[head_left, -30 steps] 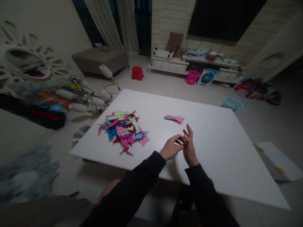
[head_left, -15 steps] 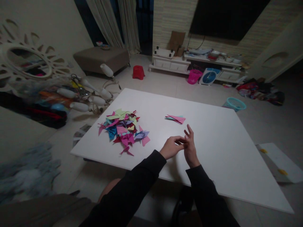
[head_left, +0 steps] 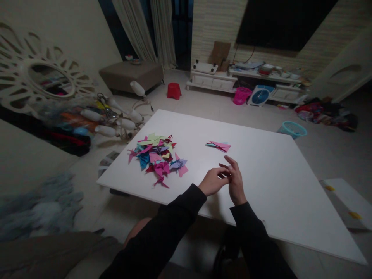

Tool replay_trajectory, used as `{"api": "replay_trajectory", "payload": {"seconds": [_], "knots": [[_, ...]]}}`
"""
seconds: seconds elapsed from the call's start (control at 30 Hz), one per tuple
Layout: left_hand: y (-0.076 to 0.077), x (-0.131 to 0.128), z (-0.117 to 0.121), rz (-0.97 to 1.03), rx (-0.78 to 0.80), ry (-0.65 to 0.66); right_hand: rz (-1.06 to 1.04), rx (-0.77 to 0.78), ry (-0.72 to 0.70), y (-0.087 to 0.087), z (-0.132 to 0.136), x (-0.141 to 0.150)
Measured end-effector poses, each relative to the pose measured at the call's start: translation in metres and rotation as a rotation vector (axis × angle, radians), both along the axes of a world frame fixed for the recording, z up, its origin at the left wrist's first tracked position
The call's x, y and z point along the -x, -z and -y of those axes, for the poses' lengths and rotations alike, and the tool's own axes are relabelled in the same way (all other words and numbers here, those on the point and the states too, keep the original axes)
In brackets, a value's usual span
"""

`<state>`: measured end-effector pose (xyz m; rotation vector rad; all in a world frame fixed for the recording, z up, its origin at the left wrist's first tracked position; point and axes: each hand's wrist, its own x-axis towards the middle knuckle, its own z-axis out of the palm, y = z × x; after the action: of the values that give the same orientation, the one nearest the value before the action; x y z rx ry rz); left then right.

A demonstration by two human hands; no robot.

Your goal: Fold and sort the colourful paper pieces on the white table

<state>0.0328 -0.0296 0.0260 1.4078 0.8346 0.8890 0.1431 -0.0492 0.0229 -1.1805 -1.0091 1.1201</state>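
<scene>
My left hand (head_left: 212, 181) and my right hand (head_left: 235, 181) meet over the near middle of the white table (head_left: 276, 186). The left hand's fingers are curled in a pinch against the right hand's fingers. The right hand's fingers are stretched forward. What, if anything, lies between them is too small to name. A small stack of pink and teal folded paper (head_left: 218, 146) lies just beyond the hands. A pile of several coloured folded papers (head_left: 158, 159) lies to the left of them.
Left of the table a white chandelier (head_left: 122, 120) lies on the floor beside a round ornate mirror (head_left: 49, 79). Further off stand a red stool (head_left: 173, 90), a pink basket (head_left: 241, 95), a fan (head_left: 259, 95), a teal basket (head_left: 293, 128) and a low white TV cabinet (head_left: 215, 79).
The view has shifted a little, so everything sits slightly further right. My right hand's fingers have tilted forward and down towards the table. Both hands stay together.
</scene>
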Motion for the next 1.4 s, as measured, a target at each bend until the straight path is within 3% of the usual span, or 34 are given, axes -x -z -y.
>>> {"api": "replay_trajectory", "payload": {"seconds": [0.23, 0.53, 1.0, 1.4], "knots": [[0.002, 0.013, 0.006, -0.047, 0.011, -0.038, 0.210, -0.029, -0.082, -0.004, 0.002, 0.007], [0.018, 0.027, -0.002, 0.038, 0.065, 0.060, 0.361, 0.010, -0.110, 0.008, 0.001, 0.012], [0.032, 0.010, -0.018, 0.059, 0.066, 0.019, 0.385, 0.003, -0.082, 0.016, -0.017, 0.002], [0.024, 0.004, -0.003, 0.141, 0.099, 0.067, 0.413, 0.003, -0.044, 0.004, 0.002, -0.002]]}}
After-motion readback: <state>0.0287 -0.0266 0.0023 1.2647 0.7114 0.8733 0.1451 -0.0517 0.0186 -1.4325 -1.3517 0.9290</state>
